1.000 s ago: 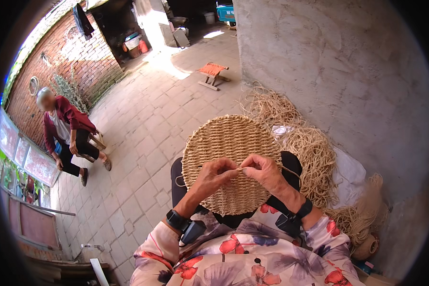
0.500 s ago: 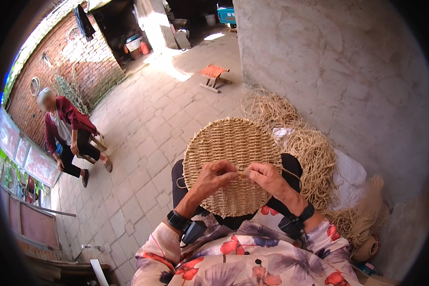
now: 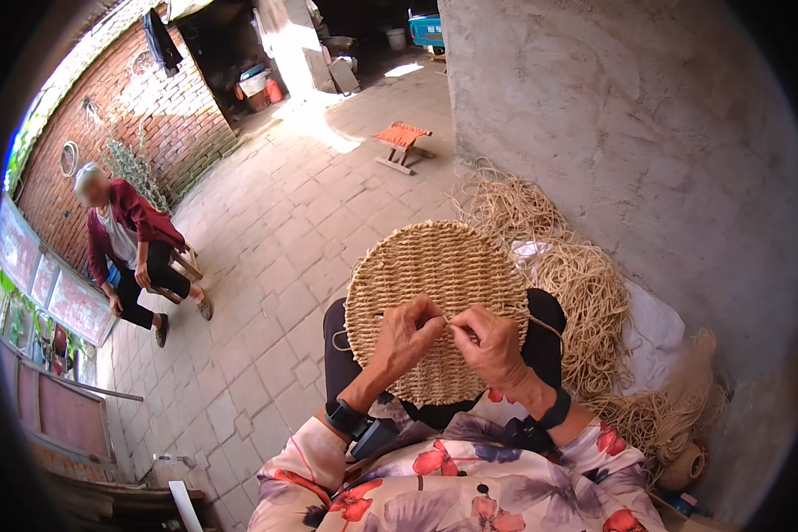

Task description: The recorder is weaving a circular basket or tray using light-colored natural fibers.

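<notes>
A round mat woven from straw-coloured cord [image 3: 434, 257] lies across my dark-trousered knees. Over its middle, my left hand [image 3: 408, 337] is closed, with thumb and fingertips pinched together. My right hand [image 3: 489, 346] pinches right beside it, the fingertips of the two hands nearly meeting. Whatever is between them is too small to make out. A loose cord [image 3: 545, 325] sticks out past the mat's right edge, and a small loop of cord [image 3: 338, 340] shows at its left edge.
Tangled cord [image 3: 585, 301] is heaped along the grey wall [image 3: 629, 124] to my right, beside a white sack [image 3: 652, 332]. An orange folding stool [image 3: 402, 135] stands ahead on the paving. At the left, another person [image 3: 133, 239] sits on a low wooden seat.
My right hand has turned and risen at the knuckles, its fingertips shifting slightly left. The fingertips of both hands are now closer together. The mat stays on my knees.
</notes>
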Tool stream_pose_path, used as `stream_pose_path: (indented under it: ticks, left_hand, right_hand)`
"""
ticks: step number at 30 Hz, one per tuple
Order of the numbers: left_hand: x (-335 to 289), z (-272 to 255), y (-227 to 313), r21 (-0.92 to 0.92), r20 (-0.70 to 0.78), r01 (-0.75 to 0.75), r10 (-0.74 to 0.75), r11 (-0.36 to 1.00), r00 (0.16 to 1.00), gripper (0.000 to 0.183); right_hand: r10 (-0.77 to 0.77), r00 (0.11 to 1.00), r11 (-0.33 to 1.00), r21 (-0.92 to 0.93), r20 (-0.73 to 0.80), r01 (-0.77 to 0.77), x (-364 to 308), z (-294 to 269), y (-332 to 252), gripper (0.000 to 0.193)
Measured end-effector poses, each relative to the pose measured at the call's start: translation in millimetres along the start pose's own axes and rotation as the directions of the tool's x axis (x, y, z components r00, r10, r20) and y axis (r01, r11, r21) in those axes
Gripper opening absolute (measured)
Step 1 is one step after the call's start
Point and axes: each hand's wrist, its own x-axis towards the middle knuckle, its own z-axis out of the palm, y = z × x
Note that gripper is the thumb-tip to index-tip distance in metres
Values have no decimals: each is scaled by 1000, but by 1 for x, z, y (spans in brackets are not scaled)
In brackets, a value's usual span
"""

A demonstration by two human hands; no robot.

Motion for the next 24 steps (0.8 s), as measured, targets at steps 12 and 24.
stream_pose_path:
  ticks: [12, 24]
  left_hand:
    - [-3, 2, 13, 74, 23, -131, 130, 989, 991, 11]
    - [8, -7, -4, -61, -45, -208, 205, 976, 978, 13]
  right_hand:
    - [140, 990, 990, 6, -37, -139, -2, -13, 2, 8]
    - [428, 899, 810, 401, 95, -428, 19, -34, 30, 16]
